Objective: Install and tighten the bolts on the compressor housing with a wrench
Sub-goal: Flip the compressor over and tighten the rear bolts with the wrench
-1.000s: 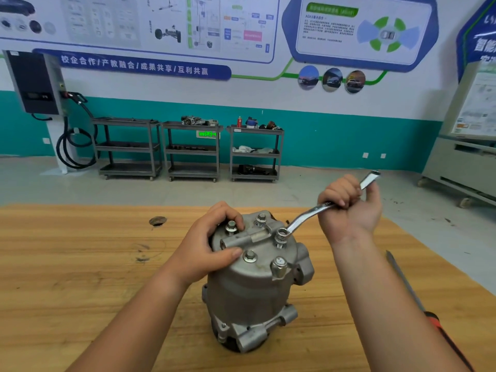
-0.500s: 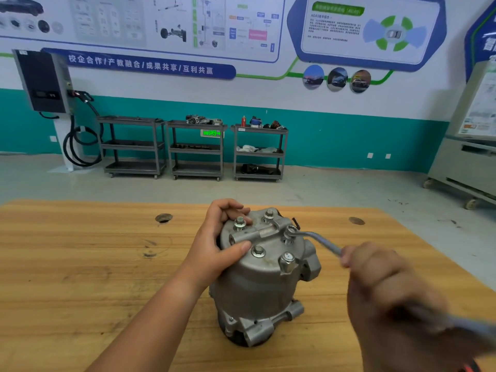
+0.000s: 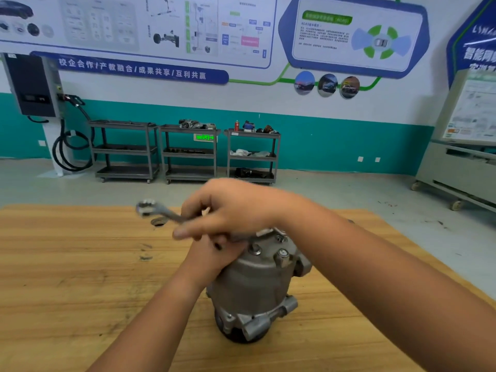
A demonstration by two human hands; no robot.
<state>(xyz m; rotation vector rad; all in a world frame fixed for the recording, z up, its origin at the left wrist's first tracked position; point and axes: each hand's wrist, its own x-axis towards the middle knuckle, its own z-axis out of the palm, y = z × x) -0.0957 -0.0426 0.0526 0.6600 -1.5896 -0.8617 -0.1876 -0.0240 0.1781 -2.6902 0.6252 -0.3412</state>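
My right hand (image 3: 236, 208) is curled round the wrench (image 3: 161, 212), crossed above my left hand (image 3: 212, 253). The wrench's ring end juts left in the air, blurred. My left hand lies against the housing (image 3: 255, 285) top. Its fingers are hidden, so I cannot tell its grip. The housing stands upright mid-table (image 3: 67, 264), with bolts (image 3: 283, 253) on top.

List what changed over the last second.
The right hand, gripping the wrench, swung it from the right of the compressor housing across to the left, over the left hand. Its free end now points left. Whether the other end sits on a bolt is hidden. Unchanged: the left hand holds the housing, upright on the table.
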